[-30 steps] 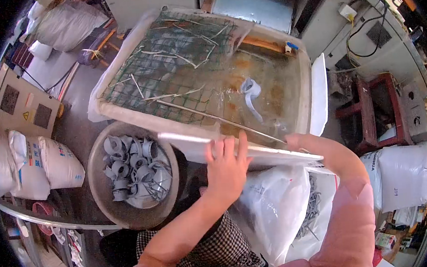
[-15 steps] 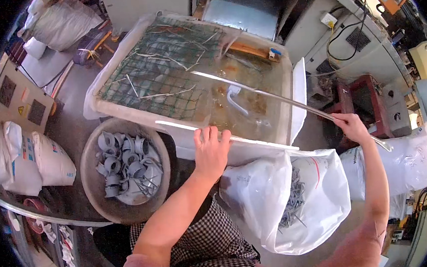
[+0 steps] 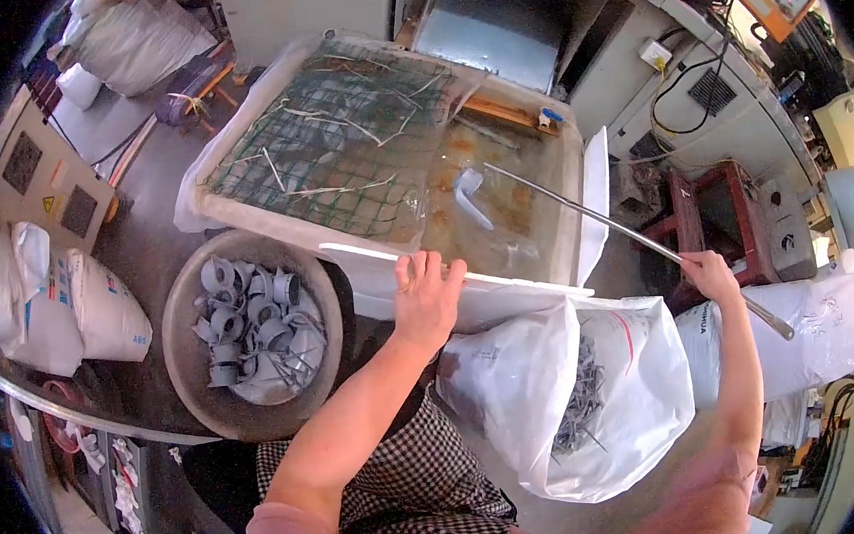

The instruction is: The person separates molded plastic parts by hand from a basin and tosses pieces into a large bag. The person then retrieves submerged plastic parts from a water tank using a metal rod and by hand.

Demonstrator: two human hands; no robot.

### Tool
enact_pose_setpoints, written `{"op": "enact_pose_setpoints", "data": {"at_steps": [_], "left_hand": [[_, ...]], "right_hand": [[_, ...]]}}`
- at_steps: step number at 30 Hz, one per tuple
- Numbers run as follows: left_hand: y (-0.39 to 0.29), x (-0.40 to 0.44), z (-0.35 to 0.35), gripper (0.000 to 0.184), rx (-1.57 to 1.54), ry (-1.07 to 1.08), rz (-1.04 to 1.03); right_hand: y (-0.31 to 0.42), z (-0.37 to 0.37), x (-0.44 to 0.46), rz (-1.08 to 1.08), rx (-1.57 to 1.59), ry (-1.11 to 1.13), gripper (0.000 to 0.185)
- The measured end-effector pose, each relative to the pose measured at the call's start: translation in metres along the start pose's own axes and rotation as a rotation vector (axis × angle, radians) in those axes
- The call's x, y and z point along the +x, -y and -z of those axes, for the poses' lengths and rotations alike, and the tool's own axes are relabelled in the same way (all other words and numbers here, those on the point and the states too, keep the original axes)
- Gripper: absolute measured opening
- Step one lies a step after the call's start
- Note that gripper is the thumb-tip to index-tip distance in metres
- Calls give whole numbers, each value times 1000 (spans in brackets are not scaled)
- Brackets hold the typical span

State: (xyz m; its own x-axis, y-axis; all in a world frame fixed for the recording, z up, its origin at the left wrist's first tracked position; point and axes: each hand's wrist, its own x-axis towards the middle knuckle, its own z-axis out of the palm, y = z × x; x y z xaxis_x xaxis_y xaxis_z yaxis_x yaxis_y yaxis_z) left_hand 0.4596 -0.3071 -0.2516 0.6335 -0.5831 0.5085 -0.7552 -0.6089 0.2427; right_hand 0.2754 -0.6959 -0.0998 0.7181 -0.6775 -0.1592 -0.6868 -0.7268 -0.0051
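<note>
My right hand (image 3: pixel 711 275) is closed round a long metal rod (image 3: pixel 635 236). The rod's far tip is over the water of a white tub (image 3: pixel 233 217), close to a pale curved part (image 3: pixel 470 199) lying in it. Fingers of my left hand (image 3: pixel 427 292) curl over a white board (image 3: pixel 509 293) along the tub's near side. A green net (image 3: pixel 336 134) with thin pale strips covers the tub's left part.
A round basin (image 3: pixel 191 391) of grey plastic parts stands at the left. An open white bag (image 3: pixel 650 420) with grey scraps sits below the tub. A red metal frame (image 3: pixel 684 217) and a full sack (image 3: pixel 823 326) are at the right. Orange machinery stands at the upper right.
My right hand has moved from the tub's near edge out to the right, bringing the rod round into a slant over the water. My left hand stays at the board. The view has shifted.
</note>
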Motion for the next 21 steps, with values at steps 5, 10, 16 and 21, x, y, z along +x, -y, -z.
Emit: {"op": "enact_pose_setpoints", "data": {"at_steps": [5, 10, 16, 21], "left_hand": [[1, 3, -2, 27, 17, -15, -17], [-1, 3, -3, 23, 22, -13, -4], [4, 2, -7, 20, 35, -21, 2], [10, 1, -6, 20, 22, -13, 0]], "right_hand": [[-3, -6, 1, 20, -63, 54, 26], [19, -56, 25, 26, 42, 76, 28], [40, -104, 79, 120, 132, 145, 29], [89, -82, 67, 145, 36, 93, 29]]}}
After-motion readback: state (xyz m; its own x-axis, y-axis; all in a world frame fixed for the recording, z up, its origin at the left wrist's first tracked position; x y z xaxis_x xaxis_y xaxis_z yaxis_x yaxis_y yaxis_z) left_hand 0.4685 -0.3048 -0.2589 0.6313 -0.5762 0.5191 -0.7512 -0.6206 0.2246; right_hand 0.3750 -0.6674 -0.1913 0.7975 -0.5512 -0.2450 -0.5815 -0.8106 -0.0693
